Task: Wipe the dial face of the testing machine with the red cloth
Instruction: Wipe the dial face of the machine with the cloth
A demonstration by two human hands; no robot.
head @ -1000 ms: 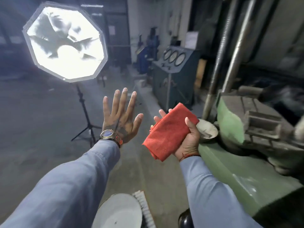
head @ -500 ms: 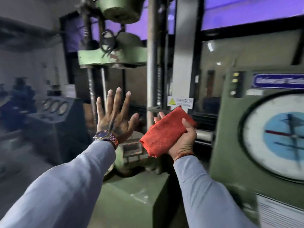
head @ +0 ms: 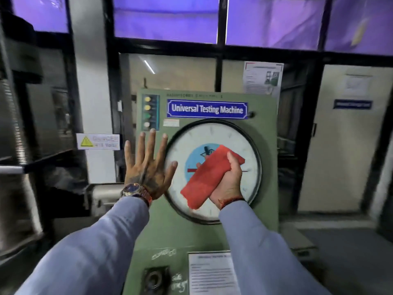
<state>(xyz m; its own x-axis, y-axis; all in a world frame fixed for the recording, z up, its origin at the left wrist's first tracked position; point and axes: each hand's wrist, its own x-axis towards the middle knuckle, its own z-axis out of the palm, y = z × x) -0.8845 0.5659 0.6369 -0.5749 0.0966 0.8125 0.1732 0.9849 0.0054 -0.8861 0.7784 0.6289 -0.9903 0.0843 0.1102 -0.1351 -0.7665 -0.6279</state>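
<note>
The green testing machine (head: 263,209) stands straight ahead, labelled "Universal Testing Machine". Its round dial face (head: 223,137), white with a blue centre and a black rim, fills the panel's middle. My right hand (head: 229,179) is shut on the folded red cloth (head: 209,177) and holds it up in front of the dial's centre; whether the cloth touches the glass I cannot tell. My left hand (head: 148,165) is raised with fingers spread, holding nothing, just left of the dial's rim. A watch sits on that wrist.
A column of indicator lamps (head: 147,112) sits at the panel's upper left. A paper sheet (head: 212,273) and a black socket (head: 155,278) are on the lower panel. A danger sign (head: 97,141) hangs on the left pillar. Windows and a white door (head: 344,145) lie behind.
My view has swung right from the workshop floor to face the machine panel. Both hands keep their pose; the cloth now hangs before the dial's centre.
</note>
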